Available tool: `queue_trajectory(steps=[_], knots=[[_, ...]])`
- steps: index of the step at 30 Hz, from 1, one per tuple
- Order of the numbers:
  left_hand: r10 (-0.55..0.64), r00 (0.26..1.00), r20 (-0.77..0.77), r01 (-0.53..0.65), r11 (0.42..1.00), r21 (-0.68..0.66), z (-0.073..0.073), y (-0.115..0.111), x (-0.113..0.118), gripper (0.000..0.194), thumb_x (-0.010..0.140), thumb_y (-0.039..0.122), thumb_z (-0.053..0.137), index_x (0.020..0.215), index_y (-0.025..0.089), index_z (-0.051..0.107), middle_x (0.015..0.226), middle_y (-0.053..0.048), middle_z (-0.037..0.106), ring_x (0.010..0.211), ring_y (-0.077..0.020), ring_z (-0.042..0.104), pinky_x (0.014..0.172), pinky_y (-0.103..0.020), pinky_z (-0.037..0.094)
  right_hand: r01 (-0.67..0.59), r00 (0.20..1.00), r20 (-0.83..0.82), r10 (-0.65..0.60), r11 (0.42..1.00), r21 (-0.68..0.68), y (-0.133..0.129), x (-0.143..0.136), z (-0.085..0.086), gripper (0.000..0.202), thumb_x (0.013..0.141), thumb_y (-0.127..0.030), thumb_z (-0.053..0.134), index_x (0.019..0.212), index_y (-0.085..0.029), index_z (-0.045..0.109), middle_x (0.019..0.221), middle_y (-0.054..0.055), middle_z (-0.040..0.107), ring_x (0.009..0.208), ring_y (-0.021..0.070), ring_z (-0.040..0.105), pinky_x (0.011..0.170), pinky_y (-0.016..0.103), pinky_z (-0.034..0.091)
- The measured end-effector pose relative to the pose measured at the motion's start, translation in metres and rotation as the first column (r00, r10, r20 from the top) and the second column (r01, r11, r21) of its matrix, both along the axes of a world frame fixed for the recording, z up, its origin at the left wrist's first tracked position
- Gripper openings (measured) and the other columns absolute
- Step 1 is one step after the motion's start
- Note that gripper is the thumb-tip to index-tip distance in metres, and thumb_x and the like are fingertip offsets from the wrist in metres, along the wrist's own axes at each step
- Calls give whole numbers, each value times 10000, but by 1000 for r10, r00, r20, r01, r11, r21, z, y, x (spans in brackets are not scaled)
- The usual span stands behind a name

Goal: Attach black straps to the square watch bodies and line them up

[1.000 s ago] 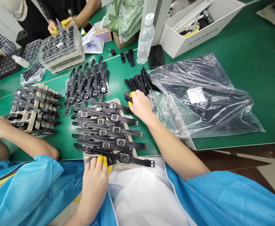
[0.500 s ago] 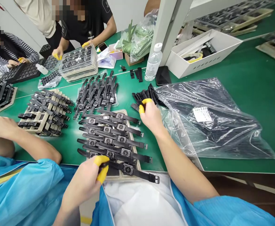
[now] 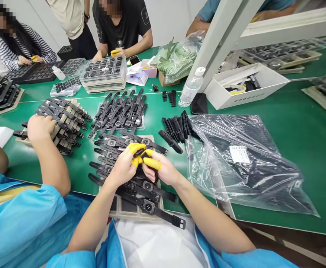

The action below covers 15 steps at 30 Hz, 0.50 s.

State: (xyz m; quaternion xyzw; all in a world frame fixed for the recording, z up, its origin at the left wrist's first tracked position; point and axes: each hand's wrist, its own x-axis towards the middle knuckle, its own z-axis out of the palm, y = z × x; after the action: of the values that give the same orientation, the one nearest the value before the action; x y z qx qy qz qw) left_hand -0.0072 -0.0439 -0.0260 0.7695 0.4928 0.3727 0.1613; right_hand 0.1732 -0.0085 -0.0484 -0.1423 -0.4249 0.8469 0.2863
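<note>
Over a tray (image 3: 136, 213) of black watches, my two hands meet with yellow covers on the fingertips. My left hand (image 3: 125, 165) is closed on a small dark piece (image 3: 138, 152) that looks like a watch, mostly hidden by the fingers. Against it, my right hand (image 3: 161, 167) pinches a black watch strap (image 3: 145, 156), of which only a short part shows. Beneath my hands, watches lie in slanting rows, backs up and straps stretched out. One watch (image 3: 148, 206) lies across the tray's near edge. A pile of loose black straps (image 3: 176, 126) sits right of the tray.
A clear plastic bag (image 3: 252, 156) of black straps covers the right side. Behind it stand a water bottle (image 3: 192, 87), a phone (image 3: 199, 103) and a white box (image 3: 243, 87). More watches (image 3: 120, 109) lie beyond the tray. A co-worker's arm (image 3: 49, 156) is at left.
My right hand has left the strap pile and come left to my left hand with a strap. My left hand has risen from the tray's near edge. The view has shifted slightly.
</note>
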Motion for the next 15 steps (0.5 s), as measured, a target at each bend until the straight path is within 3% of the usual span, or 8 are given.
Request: queue_trajectory(steps=[9, 15], knots=[[-70, 998, -4, 70, 997, -34, -4, -3, -5, 588, 934, 6, 449, 1471, 218, 558, 1390, -124, 664, 1336, -239, 624, 1112, -421, 558, -84, 996, 4, 85, 989, -125, 4, 1, -4, 306, 928, -463, 691, 892, -198, 543, 428, -106, 476, 331, 81, 306, 346, 200, 284], [52, 995, 85, -52, 999, 1, -7, -7, -4, 451, 1004, 96, 478, 1434, 208, 554, 1342, -135, 685, 1247, -232, 674, 1075, -409, 578, 6, 1000, 12, -4, 982, -189, 7, -1, 0, 302, 915, -462, 708, 886, -191, 577, 418, -114, 443, 325, 74, 282, 332, 188, 259]])
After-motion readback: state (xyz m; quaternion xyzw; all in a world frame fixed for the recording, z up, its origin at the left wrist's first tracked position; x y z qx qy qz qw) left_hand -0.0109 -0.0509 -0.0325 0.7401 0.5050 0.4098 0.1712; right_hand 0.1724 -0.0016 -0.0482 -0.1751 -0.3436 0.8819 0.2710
